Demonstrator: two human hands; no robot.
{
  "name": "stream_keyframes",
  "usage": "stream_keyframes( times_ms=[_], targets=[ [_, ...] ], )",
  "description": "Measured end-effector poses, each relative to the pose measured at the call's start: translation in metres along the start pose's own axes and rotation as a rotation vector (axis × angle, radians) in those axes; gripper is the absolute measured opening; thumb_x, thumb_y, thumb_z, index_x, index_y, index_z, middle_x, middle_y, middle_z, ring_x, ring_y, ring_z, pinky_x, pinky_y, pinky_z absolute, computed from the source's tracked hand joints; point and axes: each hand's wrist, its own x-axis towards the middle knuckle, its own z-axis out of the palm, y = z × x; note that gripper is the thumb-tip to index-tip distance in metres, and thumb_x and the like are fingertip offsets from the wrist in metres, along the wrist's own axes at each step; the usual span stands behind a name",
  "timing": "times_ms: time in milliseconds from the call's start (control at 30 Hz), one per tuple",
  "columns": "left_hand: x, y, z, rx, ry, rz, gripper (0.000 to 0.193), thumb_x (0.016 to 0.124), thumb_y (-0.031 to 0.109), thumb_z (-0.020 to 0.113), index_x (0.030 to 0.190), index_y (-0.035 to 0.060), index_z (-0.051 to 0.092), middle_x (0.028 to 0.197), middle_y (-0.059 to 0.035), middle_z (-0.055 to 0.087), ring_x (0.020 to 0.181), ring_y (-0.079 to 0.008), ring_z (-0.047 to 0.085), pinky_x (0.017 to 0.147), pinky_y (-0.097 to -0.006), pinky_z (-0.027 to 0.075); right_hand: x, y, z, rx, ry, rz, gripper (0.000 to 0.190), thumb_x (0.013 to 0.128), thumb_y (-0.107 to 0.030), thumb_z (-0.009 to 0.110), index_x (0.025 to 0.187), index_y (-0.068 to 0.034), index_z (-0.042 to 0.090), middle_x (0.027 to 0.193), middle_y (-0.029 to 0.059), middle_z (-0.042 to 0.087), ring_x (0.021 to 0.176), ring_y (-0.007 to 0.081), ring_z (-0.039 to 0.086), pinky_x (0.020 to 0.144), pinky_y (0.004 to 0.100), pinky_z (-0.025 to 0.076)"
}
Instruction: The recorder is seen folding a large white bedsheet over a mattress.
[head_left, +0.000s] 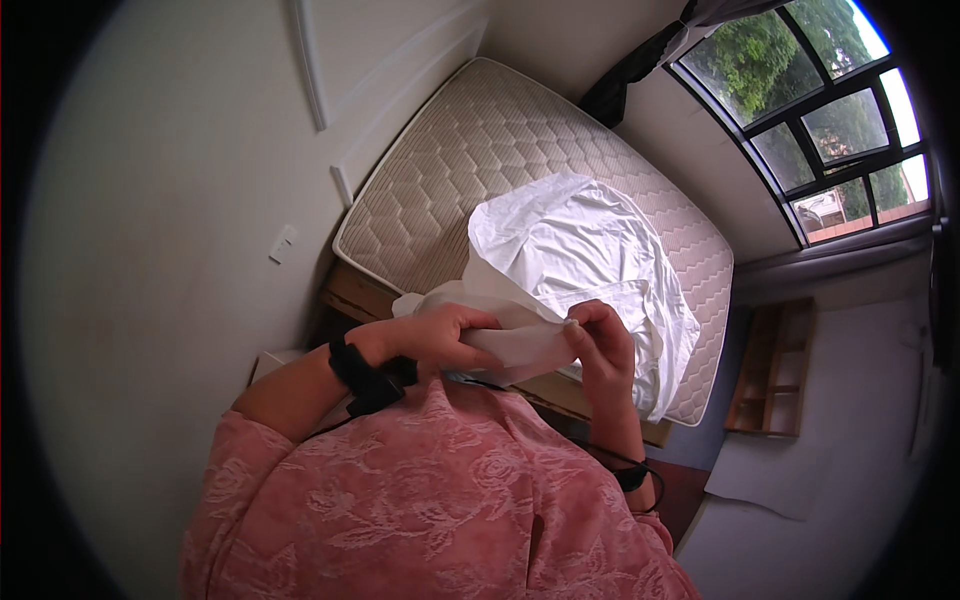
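A white cloth sheet (585, 232) lies loosely bunched on the quilted mattress (435, 180), and its near part is lifted in front of my body. My right hand (601, 349) pinches the sheet's edge between thumb and fingers. On the other side, my left hand (450, 336) has hold of a gathered part of the same sheet, its thumb and fingers spread around the fabric. The folds hide some of the left fingertips. Creases run across the part of the sheet resting on the bed.
The mattress rests on a wooden bed base (360, 289) against the left wall (172, 187), which has a wall socket (283, 244). A dark-framed window (817, 127) with a dark curtain (622, 82) is at the upper right. To the right stands a wooden shelf unit (771, 367).
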Motion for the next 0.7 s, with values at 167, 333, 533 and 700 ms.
stream_keyframes(
  times_ms=[167, 333, 533, 700],
  targets=[
    [-0.003, -0.012, -0.024, 0.020, -0.085, -0.268, 0.030, 0.084, 0.027, 0.078, 0.097, 0.0055, 0.063, 0.091, 0.0016, 0.060, 0.086, -0.0079, 0.055, 0.077, -0.0276, 0.046, 0.003, -0.009, -0.011, 0.022, -0.073, -0.045, 0.005, 0.096, 0.000, 0.060, 0.101, -0.002, 0.058, 0.092, -0.0012, 0.058, 0.085, 0.0060, 0.054, 0.077, 0.0219, 0.043],
    [0.005, -0.028, -0.020, 0.436, 0.288, 0.316, 0.027, 0.084, 0.027, 0.079, 0.092, 0.0054, 0.063, 0.081, 0.0013, 0.057, 0.081, -0.0086, 0.052, 0.073, -0.0270, 0.044, 0.005, -0.011, -0.010, 0.036, -0.094, -0.029, 0.005, 0.096, -0.001, 0.060, 0.101, -0.001, 0.058, 0.094, 0.0001, 0.058, 0.087, 0.0069, 0.054, 0.078, 0.0222, 0.043],
    [0.006, -0.033, -0.018, 0.163, 0.129, 0.101, 0.017, 0.088, 0.019, 0.076, 0.090, 0.0057, 0.065, 0.092, 0.0001, 0.059, 0.088, -0.0100, 0.052, 0.078, -0.0278, 0.043, 0.003, -0.013, -0.012, -0.001, -0.082, -0.052, 0.006, 0.095, 0.000, 0.061, 0.101, -0.001, 0.058, 0.096, 0.0007, 0.058, 0.089, 0.0075, 0.055, 0.080, 0.0227, 0.044],
    [0.012, -0.036, -0.020, 0.031, 0.179, 0.268, 0.012, 0.092, 0.017, 0.071, 0.095, 0.0060, 0.069, 0.108, -0.0027, 0.061, 0.104, -0.0125, 0.054, 0.089, -0.0296, 0.044, 0.002, -0.014, -0.006, -0.019, -0.119, -0.028, 0.005, 0.095, 0.000, 0.061, 0.100, -0.001, 0.059, 0.094, 0.0014, 0.058, 0.087, 0.0085, 0.054, 0.079, 0.0237, 0.044]
  ],
)
